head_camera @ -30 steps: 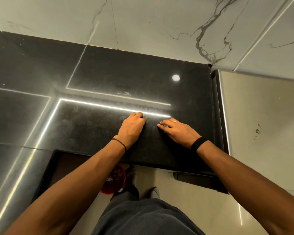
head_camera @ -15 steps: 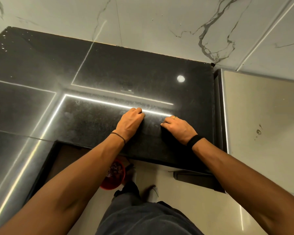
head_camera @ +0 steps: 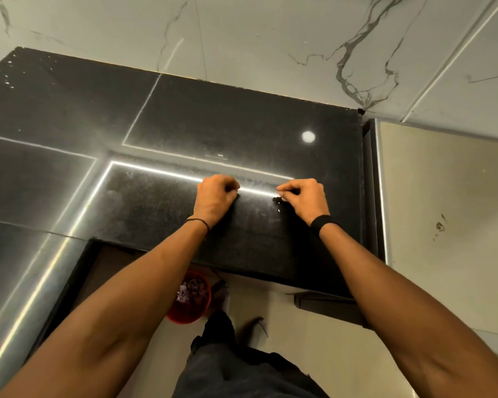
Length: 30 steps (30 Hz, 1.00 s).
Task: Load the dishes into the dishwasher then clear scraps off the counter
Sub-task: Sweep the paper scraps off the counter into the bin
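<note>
Pinching suits these light, crumbly scraps [head_camera: 277,201] mid-frame on the desk [head_camera: 242,124]: right hand [head_camera: 306,203] fingers clamp on them, left hand [head_camera: 214,198] fingers curl, hold unclear.

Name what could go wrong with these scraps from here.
The small scraps by the right hand could scatter and get lost on the dark speckled counter. The red bin on the floor sits well left of them, so scraps swept straight off the front edge would likely miss it.
</note>
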Each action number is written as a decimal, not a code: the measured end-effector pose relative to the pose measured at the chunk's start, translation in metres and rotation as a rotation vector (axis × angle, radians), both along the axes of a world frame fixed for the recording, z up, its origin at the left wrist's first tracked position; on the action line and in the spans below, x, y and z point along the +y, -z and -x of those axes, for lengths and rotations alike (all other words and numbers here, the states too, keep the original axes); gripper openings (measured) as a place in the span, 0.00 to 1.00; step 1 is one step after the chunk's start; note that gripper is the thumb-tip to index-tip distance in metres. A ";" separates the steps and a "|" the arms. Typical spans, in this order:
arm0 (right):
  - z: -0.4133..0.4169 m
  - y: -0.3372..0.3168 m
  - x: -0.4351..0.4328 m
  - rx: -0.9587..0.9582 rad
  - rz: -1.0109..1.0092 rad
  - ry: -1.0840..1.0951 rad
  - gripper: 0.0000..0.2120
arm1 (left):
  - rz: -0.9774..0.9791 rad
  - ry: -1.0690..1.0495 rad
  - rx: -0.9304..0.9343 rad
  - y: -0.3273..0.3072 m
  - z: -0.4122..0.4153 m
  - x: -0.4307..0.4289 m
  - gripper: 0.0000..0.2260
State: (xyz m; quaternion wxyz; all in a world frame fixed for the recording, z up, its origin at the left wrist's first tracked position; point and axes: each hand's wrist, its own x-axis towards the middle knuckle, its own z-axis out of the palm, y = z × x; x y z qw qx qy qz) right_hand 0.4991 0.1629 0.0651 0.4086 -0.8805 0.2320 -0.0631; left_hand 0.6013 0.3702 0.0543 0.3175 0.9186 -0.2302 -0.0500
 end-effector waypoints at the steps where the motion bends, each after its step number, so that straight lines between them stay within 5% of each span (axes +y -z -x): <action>1: 0.002 0.001 -0.002 0.002 -0.020 -0.012 0.06 | 0.049 -0.050 0.040 -0.001 0.001 0.002 0.05; 13: 0.011 0.004 0.006 0.135 0.563 -0.490 0.11 | 0.010 0.017 0.016 0.000 0.009 0.015 0.06; 23: 0.018 0.010 0.031 0.159 0.599 -0.399 0.13 | -0.250 0.480 -0.185 -0.005 -0.005 0.016 0.15; 30: 0.026 0.012 0.034 0.150 0.673 -0.465 0.13 | -0.293 0.576 -0.277 -0.001 -0.013 0.019 0.09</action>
